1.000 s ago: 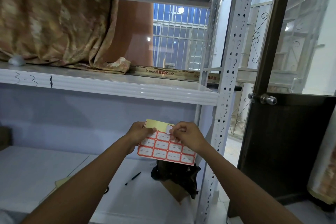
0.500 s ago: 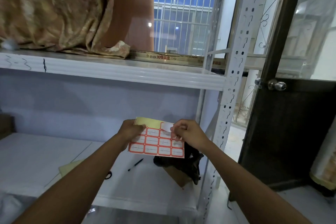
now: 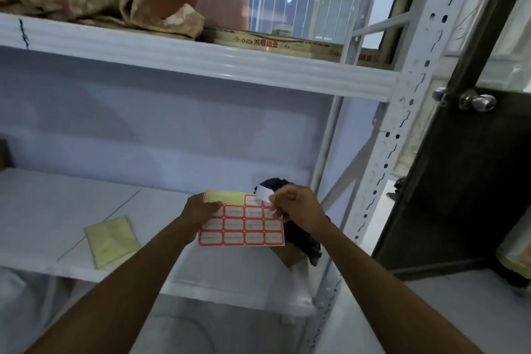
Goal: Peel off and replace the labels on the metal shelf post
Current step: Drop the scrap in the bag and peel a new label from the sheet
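Observation:
My left hand (image 3: pixel 201 210) holds the left edge of a sheet of red-bordered labels (image 3: pixel 244 227), whose top left shows bare yellow backing. My right hand (image 3: pixel 296 205) pinches a single white label (image 3: pixel 263 192) that curls up off the sheet's top right corner. The white perforated metal shelf post (image 3: pixel 396 135) rises to the right of both hands, a short way from them. No label is visible on the post.
A dark crumpled cloth (image 3: pixel 301 236) lies on a brown box on the lower shelf (image 3: pixel 57 210) behind the sheet. A yellow-green folded cloth (image 3: pixel 110 240) sits to the left. The upper shelf beam (image 3: pixel 201 60) carries brown fabric and a cardboard box. A dark door with a knob (image 3: pixel 477 102) stands at right.
The camera tilted downward, so the hands sit lower in view. My right hand has lifted the white label further off the sheet's top right corner.

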